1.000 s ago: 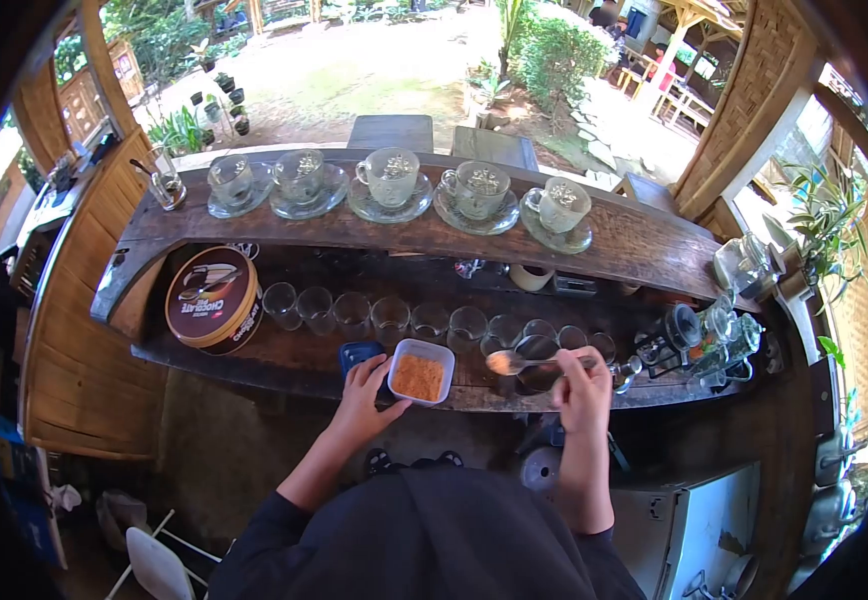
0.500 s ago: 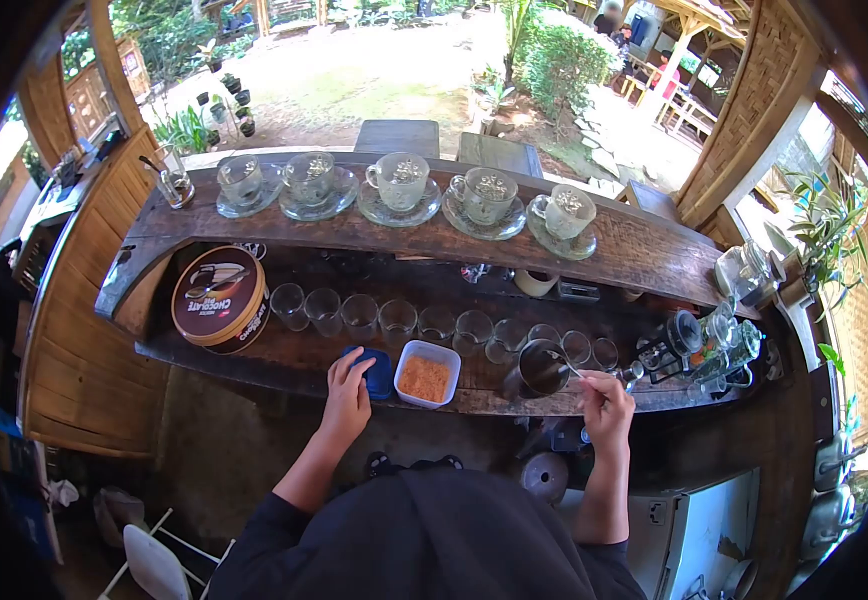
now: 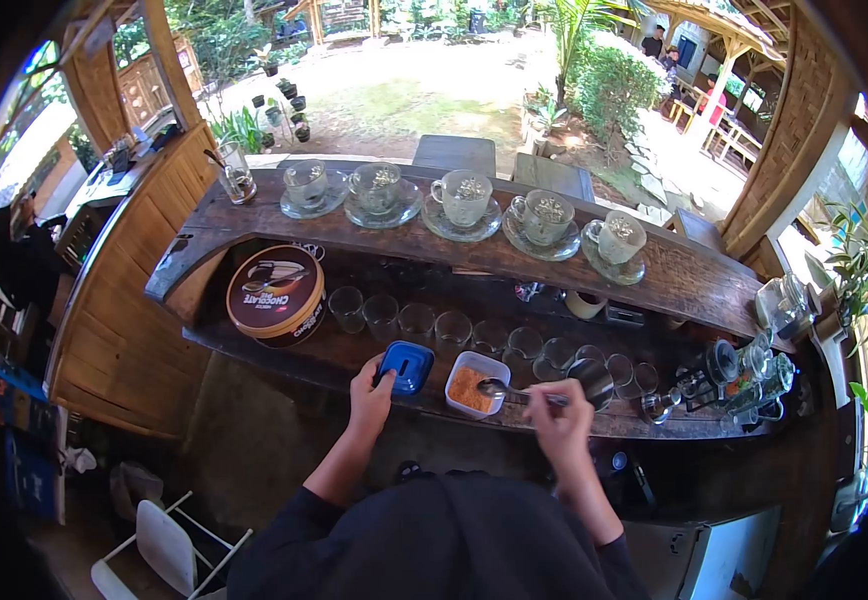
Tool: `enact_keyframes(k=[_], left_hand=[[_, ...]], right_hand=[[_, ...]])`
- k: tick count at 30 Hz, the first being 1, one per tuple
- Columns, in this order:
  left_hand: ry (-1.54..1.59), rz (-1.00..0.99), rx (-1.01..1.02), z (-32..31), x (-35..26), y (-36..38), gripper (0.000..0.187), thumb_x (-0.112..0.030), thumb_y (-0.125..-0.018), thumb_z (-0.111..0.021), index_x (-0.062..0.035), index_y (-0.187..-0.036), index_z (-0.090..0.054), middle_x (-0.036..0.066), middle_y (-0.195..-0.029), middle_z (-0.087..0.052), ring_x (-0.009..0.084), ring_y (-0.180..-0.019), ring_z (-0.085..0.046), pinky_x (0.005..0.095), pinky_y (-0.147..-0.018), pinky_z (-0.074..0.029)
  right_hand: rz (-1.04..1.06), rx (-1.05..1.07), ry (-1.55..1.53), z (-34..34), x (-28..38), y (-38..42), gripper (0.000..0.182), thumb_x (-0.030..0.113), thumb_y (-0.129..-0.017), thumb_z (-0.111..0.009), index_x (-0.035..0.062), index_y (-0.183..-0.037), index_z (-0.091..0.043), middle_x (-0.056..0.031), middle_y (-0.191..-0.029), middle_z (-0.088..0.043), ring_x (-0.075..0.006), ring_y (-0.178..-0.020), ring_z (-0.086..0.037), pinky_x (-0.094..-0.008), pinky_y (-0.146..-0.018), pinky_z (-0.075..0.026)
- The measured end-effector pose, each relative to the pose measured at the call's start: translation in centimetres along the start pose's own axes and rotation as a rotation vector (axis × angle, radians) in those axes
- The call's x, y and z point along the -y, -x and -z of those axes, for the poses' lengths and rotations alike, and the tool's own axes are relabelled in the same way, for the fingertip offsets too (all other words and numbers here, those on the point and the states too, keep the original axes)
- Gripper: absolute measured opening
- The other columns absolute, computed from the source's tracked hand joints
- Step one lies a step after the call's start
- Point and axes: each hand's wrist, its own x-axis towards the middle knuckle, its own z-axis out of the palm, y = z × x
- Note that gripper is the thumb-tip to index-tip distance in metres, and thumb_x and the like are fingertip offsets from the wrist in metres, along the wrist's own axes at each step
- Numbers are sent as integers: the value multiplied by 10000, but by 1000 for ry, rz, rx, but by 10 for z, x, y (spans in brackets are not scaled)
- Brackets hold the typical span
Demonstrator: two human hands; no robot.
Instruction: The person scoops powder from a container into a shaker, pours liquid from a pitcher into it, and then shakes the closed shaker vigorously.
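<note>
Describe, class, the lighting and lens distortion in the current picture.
Head view: the sunlit yard is partly washed out, nearly white; head view: the floor below the counter lies in dim shade; head view: the wide lens bends the counter and leaves black corners; head view: the blue lid keeps a readable outline.

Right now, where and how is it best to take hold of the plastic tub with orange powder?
Best, I think, by the outer side walls of the tub, from the near left: it stands upright and open, with powder inside, and the spoon in the right hand crosses its right side.
</note>
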Motion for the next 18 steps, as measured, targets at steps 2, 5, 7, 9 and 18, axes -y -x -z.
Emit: enact_keyframes(k=[2, 5, 7, 9, 18], left_hand=[[146, 59, -33, -10, -37, 9, 292, -2, -866, -499, 17, -1157, -509, 124, -1227, -511, 188, -1095, -526, 288, -869, -455], [221, -28, 5, -32, -67, 19, 241, 8, -888, -468, -7, -1123, -516, 108, -1181, -540, 165, -1078, -531, 281, -848, -466], [-67, -389, 162, -41, -74, 20, 306, 64, -840, -483, -45, -1121, -542, 122, -1185, -542, 215, -1113, -527, 317, -882, -461], [-329, -625, 249, -52, -81, 18, 364, 83, -791, -505, -59, -1122, -556, 131, -1199, -533, 254, -1120, -522, 342, -905, -451], [-763, -834, 682, -58, -86, 18, 450, -81, -707, -649, -135, -1148, -572, 114, -1318, -446, 337, -1252, -386, 435, -1012, -361]], right_hand=[[22, -12, 199, -25, -25, -6, 130, 49, -835, -624, -17, -849, -512, -55, -634, -592, -99, -603, -588, -230, -537, -476], [-145, 50, 212, -37, -54, -8, 211, 99, -827, -654, -15, -934, -512, -77, -770, -594, -125, -680, -594, -239, -599, -480], [33, 4, 314, -39, -68, -2, 540, 205, -744, -755, -11, -1128, -443, -196, -1082, -534, -233, -948, -578, -333, -792, -473], [46, 43, 289, -33, -75, 4, 699, 238, -691, -792, -4, -1205, -385, -208, -1172, -467, -270, -1037, -528, -351, -864, -441], [30, 411, 105, -25, -87, -1, 972, 185, -574, -859, 32, -1329, -265, -187, -1262, -453, -299, -1173, -479, -383, -972, -409]])
